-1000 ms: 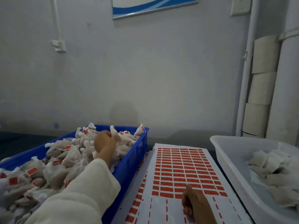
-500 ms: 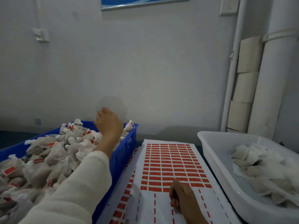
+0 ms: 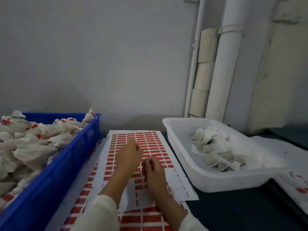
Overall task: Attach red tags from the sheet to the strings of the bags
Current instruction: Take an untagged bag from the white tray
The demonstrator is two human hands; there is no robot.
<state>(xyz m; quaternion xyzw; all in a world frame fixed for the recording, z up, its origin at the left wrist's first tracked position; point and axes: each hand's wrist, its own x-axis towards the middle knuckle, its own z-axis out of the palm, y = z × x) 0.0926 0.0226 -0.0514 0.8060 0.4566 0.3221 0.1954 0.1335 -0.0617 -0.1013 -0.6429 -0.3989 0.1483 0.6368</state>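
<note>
- Where my hands meet over the sheet of red tags [image 3: 146, 139], my left hand [image 3: 129, 155] is loosely curled; whether it holds anything I cannot tell.
- My right hand [image 3: 154, 169] curls beside it, its grasp unclear.
- Tagged bags [image 3: 33, 140] fill the blue crate [image 3: 70, 164] at left.
- Untagged bags [image 3: 215, 150] lie in the white tub [image 3: 183, 147] at right.
- Dark tabletop [image 3: 233, 212]; grey wall [image 3: 108, 55] and white pipes [image 3: 223, 72] beyond.

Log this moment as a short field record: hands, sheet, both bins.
left hand: over the sheet, fingers curled, contents hidden
right hand: on the sheet, fingers curled at a tag
white paper sheet of red rectangular tags: flat between the bins, near rows peeled
blue plastic crate: left, heaped with tagged white mesh bags
white plastic tub: right, few untagged bags
</note>
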